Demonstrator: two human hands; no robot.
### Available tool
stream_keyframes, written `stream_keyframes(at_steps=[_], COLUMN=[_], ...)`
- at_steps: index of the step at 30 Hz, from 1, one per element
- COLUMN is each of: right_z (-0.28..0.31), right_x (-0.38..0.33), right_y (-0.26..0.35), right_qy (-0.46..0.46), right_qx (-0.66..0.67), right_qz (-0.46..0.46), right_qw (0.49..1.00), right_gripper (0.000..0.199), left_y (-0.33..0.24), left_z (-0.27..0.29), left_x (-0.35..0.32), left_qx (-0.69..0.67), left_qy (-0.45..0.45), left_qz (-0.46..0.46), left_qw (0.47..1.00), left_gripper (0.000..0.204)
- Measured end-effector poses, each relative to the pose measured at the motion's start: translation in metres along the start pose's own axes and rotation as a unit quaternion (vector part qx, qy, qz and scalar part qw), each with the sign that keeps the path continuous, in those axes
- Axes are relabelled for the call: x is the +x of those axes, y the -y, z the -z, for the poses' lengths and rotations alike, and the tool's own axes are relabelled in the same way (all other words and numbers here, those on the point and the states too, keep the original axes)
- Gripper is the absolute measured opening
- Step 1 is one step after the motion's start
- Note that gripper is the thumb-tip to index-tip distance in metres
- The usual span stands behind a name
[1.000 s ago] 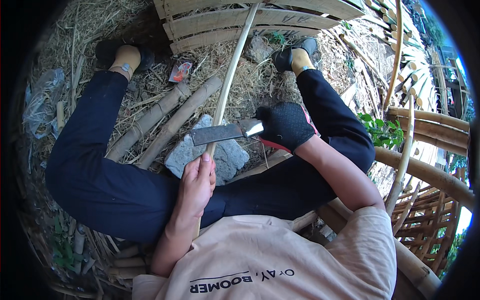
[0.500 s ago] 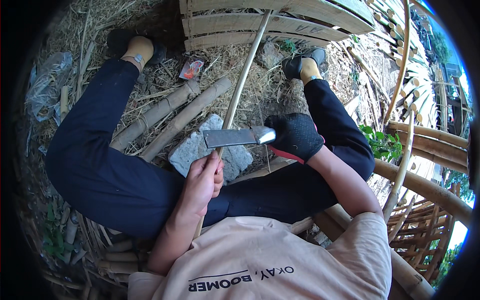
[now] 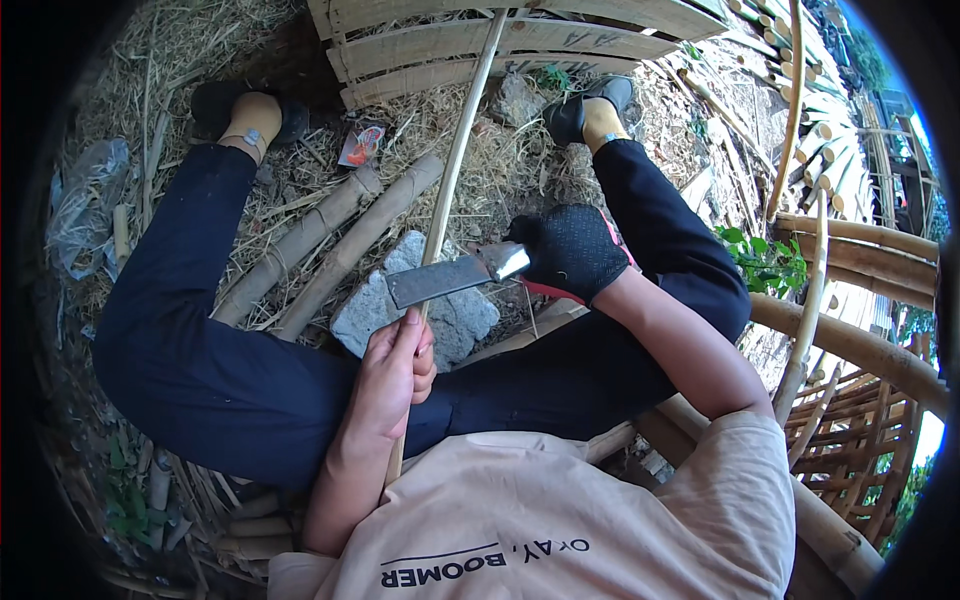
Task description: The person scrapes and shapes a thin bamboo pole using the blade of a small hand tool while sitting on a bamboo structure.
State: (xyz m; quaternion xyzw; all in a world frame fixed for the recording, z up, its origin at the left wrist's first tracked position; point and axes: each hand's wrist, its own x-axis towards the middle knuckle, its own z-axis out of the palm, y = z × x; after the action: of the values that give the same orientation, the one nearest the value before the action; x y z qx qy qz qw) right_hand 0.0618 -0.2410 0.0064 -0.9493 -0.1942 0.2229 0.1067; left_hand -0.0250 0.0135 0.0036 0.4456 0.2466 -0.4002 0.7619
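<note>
My bare left hand (image 3: 397,370) is closed round a long, thin bamboo strip (image 3: 456,165). The strip runs from my chest up to the slatted crate at the top. In a black glove with a red edge, my right hand (image 3: 575,254) grips a knife (image 3: 440,280) with a broad, blunt-ended blade. Most of the handle is hidden in the glove; a shiny metal collar shows by the blade. The blade lies across the strip just above my left thumb. Beneath them sits a rough grey stone block (image 3: 462,325), between my legs.
A wooden slatted crate (image 3: 400,57) stands beyond my feet. Two bamboo poles (image 3: 360,245) lie on straw left of the stone, near a red packet (image 3: 361,144). Crumpled clear plastic (image 3: 88,205) is at far left. Thick bamboo rails (image 3: 850,345) and a woven bamboo basket (image 3: 850,460) flank my right.
The knife has tilted, its blade end now lower and nearer my left thumb. The whole view has shifted slightly, with the crate and strip appearing further left. Both hands keep their hold.
</note>
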Motion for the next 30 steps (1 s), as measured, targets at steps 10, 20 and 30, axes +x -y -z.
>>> stream_keyframes(at_steps=[10,20,30], right_z=[0.008,-0.005,-0.002], right_x=[0.003,-0.001,0.009], right_y=[-0.024,0.007,-0.005], right_qy=[-0.051,-0.006,0.007], right_qx=[-0.036,0.034,0.007], right_qz=[-0.118,0.009,-0.009], right_qw=[0.991,0.999,1.0], right_gripper=[0.022,0.021,0.021], left_y=[-0.001,0.0,0.002], left_z=[-0.003,0.0,0.001], left_x=[-0.001,0.001,0.002], left_qx=[-0.002,-0.029,-0.003], left_qy=[0.005,0.018,0.016], left_qz=[0.005,0.016,0.014], left_qw=[1.0,0.999,1.0], left_gripper=[0.039,0.039,0.039])
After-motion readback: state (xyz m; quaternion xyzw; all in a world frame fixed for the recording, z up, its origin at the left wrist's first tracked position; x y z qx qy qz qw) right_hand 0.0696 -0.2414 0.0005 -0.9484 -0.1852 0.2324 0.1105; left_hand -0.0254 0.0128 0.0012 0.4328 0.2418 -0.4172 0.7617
